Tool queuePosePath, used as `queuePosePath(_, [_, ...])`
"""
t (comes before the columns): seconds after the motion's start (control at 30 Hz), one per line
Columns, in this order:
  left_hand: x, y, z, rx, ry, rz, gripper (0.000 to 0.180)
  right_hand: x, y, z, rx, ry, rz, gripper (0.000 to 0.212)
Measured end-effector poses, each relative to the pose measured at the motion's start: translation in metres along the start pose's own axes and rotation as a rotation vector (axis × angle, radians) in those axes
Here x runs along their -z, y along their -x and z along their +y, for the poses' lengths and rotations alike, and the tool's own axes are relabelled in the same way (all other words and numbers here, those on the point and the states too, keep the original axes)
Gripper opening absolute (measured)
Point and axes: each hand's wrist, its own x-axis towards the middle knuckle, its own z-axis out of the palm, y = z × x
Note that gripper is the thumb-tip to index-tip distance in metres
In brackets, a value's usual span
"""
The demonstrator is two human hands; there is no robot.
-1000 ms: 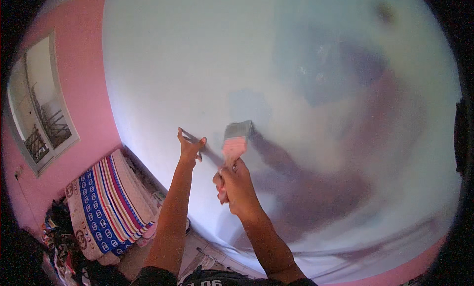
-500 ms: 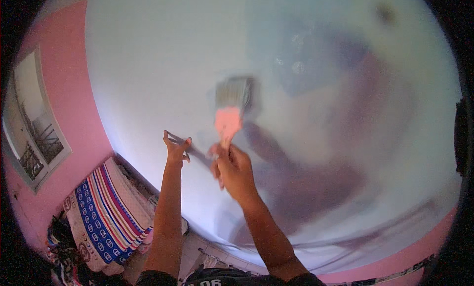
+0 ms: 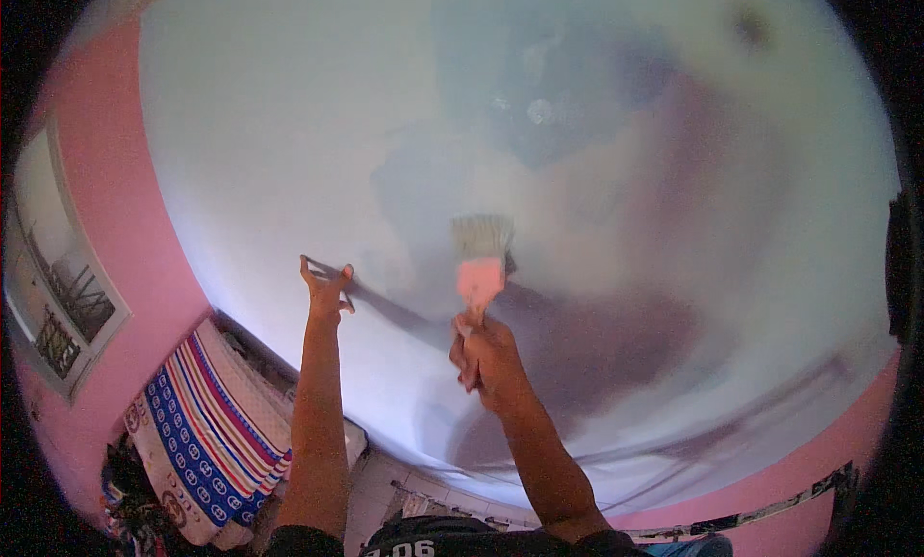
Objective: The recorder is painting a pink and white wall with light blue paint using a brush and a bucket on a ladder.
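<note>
A wide paintbrush (image 3: 480, 280) with pale bristles and a pinkish-orange handle is gripped near the handle's end by my right hand (image 3: 488, 360). Its bristles point up, over the whitish wall (image 3: 255, 163) in front of me; whether they touch it I cannot tell. To the left, my left hand (image 3: 327, 286) is raised with its fingers spread, at the wall or close to it, holding nothing. Bluish-grey, wet-looking patches show above the brush and to its upper left. Dark shadows of my arms and body fall across the surface.
At the left is a pink wall (image 3: 108, 172) with a white-framed panel (image 3: 72, 278). Below it, a striped and blue-patterned cloth (image 3: 207, 422) drapes over something pale and bulky. Dark bundled fabric (image 3: 135, 494) lies beside that. Tiled floor (image 3: 375, 475) shows near my body.
My right hand has brought the brush down and to the right. A bluish patch now shows where the brush was. My left hand stays spread; the view has shifted slightly.
</note>
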Motion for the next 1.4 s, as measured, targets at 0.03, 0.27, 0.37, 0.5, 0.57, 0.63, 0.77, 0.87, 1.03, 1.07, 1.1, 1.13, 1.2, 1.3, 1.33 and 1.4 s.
queuePosePath(0.03, [0.004,-0.001,0.000,-0.007,-0.001,0.001,0.118,-0.002,0.010,-0.002,0.005,-0.002,-0.004,0.033])
queuePosePath(0.27, [0.005,0.002,-0.008,0.016,0.083,-0.026,0.118,0.009,0.018,0.006,0.268,0.320,0.042,0.034])
queuePosePath(0.37, [0.002,0.003,-0.013,0.001,0.099,-0.020,0.118,0.029,0.007,0.012,0.144,0.150,0.057,0.040])
queuePosePath(0.5, [0.007,0.005,-0.008,0.035,0.045,0.043,0.114,0.026,0.041,0.005,-0.124,0.116,-0.027,0.045])
queuePosePath(0.57, [0.004,0.006,-0.006,0.050,0.022,0.069,0.112,0.037,0.039,0.009,0.132,0.269,-0.166,0.047])
queuePosePath(0.63, [0.001,0.005,-0.007,0.029,0.076,0.046,0.109,0.050,0.026,0.011,0.081,0.211,-0.104,0.043])
queuePosePath(0.77, [0.004,-0.009,-0.024,0.037,0.108,0.071,0.103,0.077,0.021,0.035,0.113,-0.047,0.035,0.031])
queuePosePath(0.87, [0.002,-0.004,-0.029,-0.022,0.072,0.100,0.105,0.082,0.057,0.030,-0.027,0.195,0.159,0.025])
queuePosePath(1.03, [0.007,0.000,-0.045,0.024,-0.006,0.135,0.096,0.118,0.114,-0.008,0.226,0.700,0.331,0.024])
queuePosePath(1.07, [0.014,-0.002,-0.053,0.030,-0.052,0.138,0.093,0.129,0.126,-0.018,0.334,0.792,0.399,0.023])
queuePosePath(1.1, [0.021,-0.005,-0.060,0.033,-0.056,0.125,0.093,0.139,0.137,-0.030,0.439,0.882,0.466,0.021])
queuePosePath(1.13, [0.027,-0.008,-0.066,0.048,-0.050,0.110,0.093,0.149,0.148,-0.047,0.473,0.991,0.504,0.020])
queuePosePath(1.2, [0.003,0.019,-0.060,0.138,-0.105,0.111,0.090,0.158,0.170,-0.078,0.485,1.111,0.570,0.019])
queuePosePath(1.3, [0.018,0.026,-0.074,0.192,-0.034,0.057,0.085,0.149,0.192,-0.103,0.362,0.871,0.628,0.019])
queuePosePath(1.33, [0.037,0.015,-0.091,0.191,-0.029,0.062,0.080,0.146,0.194,-0.103,0.404,0.769,0.609,0.019])
queuePosePath(1.4, [0.028,0.034,-0.100,0.204,-0.022,0.016,0.078,0.154,0.196,-0.087,0.428,0.605,0.609,0.017])
